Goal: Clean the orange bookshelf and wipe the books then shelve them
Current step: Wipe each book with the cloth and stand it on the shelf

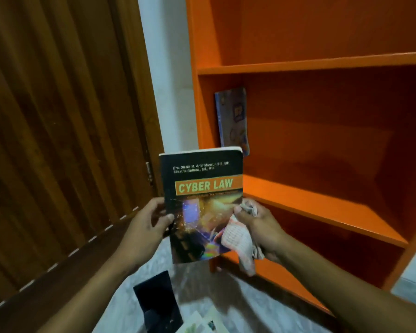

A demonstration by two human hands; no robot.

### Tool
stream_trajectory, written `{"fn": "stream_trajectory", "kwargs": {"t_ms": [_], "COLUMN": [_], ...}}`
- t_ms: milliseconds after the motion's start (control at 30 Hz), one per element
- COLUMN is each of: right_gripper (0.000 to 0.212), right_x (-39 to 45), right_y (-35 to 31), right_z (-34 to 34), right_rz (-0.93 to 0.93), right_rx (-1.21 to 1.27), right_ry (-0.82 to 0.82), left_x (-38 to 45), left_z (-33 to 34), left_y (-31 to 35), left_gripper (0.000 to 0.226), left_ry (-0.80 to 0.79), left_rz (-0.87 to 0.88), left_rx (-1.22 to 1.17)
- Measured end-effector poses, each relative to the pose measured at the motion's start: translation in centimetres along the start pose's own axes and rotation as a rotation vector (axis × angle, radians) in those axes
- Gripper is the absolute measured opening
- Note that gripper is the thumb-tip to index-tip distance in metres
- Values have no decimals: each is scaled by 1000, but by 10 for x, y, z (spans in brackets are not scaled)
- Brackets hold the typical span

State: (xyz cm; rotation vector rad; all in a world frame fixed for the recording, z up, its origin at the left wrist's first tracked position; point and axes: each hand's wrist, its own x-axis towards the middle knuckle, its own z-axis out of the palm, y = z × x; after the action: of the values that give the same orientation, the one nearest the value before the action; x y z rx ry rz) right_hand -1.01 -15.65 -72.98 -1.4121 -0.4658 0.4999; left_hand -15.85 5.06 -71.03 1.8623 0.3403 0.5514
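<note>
The left hand (pixel 151 219) grips the book (pixel 203 203) by its left edge, thumb curled over the cover, the other fingers hidden behind it. The book stands upright in front of the shelf (pixel 322 131), its title "CYBER LAW" readable, the smaller line under it too blurred to read. At the cover's 4 o'clock the right hand (pixel 259 227) clutches a cloth (pixel 235 243), fingers curled tight round it, cloth touching the cover. Behind the book's top, at 1 o'clock, a blue book (pixel 233 118) leans against the shelf's left wall, its lower corner hidden. More books (pixel 159 306) lie on the floor, cut off at the bottom edge. A door (pixel 58 116) stands at 9 o'clock.
</note>
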Motion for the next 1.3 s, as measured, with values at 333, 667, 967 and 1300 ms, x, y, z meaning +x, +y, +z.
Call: {"fn": "stream_trajectory", "kwargs": {"t_ms": [333,667,967,1300], "right_gripper": [18,6,15,11], "right_x": [64,82,97,84], "right_y": [-101,-87,-81,-71], "right_z": [-28,-70,-84,-81], "right_rz": [-261,-281,-226,-152], "right_rx": [-89,-59,-39,42], "right_ry": [306,484,469,364], "left_x": [87,189,230,223], "left_z": [56,157,198,179], "left_y": [46,31,33,22], "left_gripper": [14,18,12,24], "left_ry": [78,273,497,517], "left_rz": [54,96,10,47], "left_rx": [25,230,235,264]}}
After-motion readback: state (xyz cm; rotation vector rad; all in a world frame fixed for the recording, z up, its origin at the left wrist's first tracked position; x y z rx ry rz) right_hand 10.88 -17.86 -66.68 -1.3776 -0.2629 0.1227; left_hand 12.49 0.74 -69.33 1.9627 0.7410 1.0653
